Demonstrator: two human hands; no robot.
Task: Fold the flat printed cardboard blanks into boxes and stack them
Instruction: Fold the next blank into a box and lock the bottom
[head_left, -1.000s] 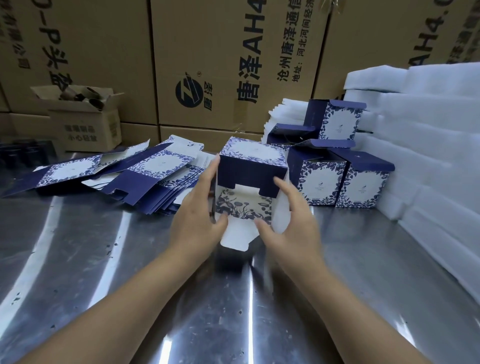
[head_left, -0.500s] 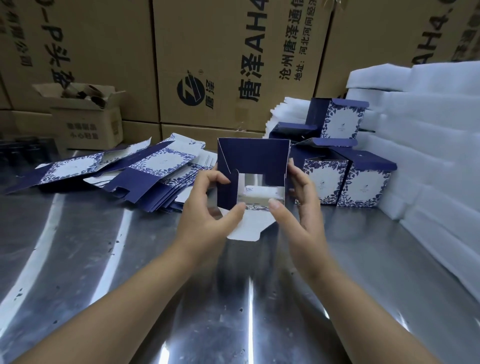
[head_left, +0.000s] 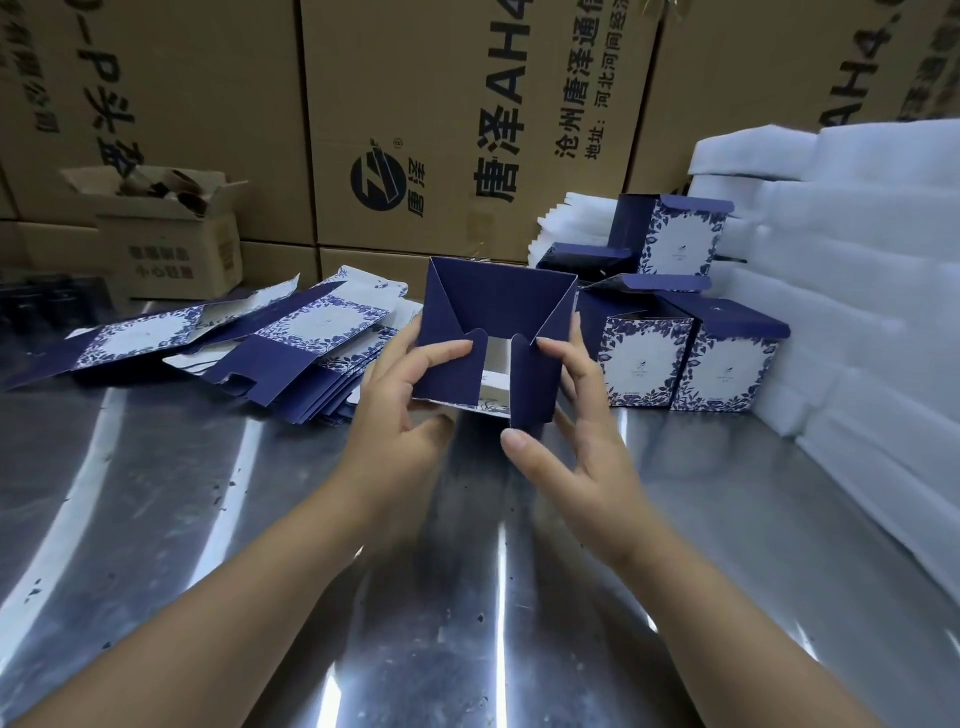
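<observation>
Mid-frame, both hands hold a half-folded navy blue cardboard box (head_left: 493, 332) above the shiny steel table (head_left: 208, 519). Left hand (head_left: 400, 415) pinches the left flap, right hand (head_left: 576, 431) curls around the right flap, thumb probably underneath.

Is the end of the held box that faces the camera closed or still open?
Still open: the box has two flaps folded inward, but a gap between them shows the inside.
</observation>
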